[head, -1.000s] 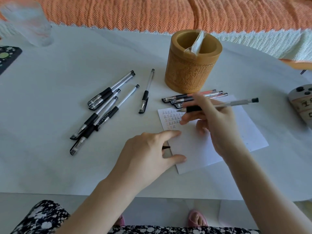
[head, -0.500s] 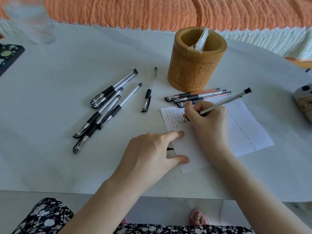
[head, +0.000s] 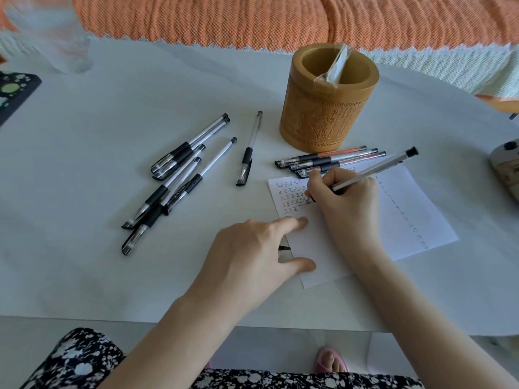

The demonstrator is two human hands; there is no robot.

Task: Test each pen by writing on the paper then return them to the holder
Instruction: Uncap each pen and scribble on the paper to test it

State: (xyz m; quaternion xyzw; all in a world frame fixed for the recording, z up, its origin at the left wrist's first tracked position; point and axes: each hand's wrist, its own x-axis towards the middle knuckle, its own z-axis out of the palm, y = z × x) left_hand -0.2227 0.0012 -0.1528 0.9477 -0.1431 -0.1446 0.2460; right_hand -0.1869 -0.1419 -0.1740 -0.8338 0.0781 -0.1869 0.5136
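Note:
My right hand [head: 348, 209] grips a clear pen [head: 379, 169] with its tip down on the white paper [head: 407, 209], at the rows of small written marks in the paper's upper left. My left hand [head: 252, 254] rests flat on the paper's left edge, index finger and thumb spread. A small black piece [head: 283, 248] shows between them. The carved wooden holder [head: 323, 122] stands behind the paper and has no pens in it, only a plastic wrapper [head: 334, 68]. Three capped pens [head: 331, 161] lie between holder and paper.
One capped pen [head: 248, 153] lies left of the holder, and several more [head: 174, 178] lie in a loose pile further left. A glass [head: 56, 37] stands at the far left back, a dark patterned object [head: 14, 91] at the left edge, a device [head: 505, 167] at the right edge.
My right hand turned the pen from level above the paper down into a writing grip and brought its tip onto the written rows. My left hand stayed on the paper's edge.

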